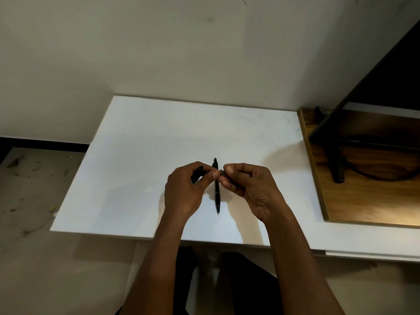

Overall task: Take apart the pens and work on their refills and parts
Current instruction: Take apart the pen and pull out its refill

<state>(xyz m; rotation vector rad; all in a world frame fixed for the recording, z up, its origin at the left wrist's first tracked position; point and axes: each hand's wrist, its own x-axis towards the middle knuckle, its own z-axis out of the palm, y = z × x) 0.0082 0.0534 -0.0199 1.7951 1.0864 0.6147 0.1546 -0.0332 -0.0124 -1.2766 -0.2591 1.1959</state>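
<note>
Left hand gripping one black pen part, right hand pinching one grey piece, one whole pen on board

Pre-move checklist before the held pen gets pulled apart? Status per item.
1. The left hand grips the black pen part: ok.
2. The right hand pinches the small grey piece: ok.
3. Joint between the held pieces in view: not ok, fingers cover it.
4. Refill or spring already out: cannot tell.
5. The second pen lies flat on the white board: ok.
6. Both hands work over the board, inside its edge: ok.
</note>
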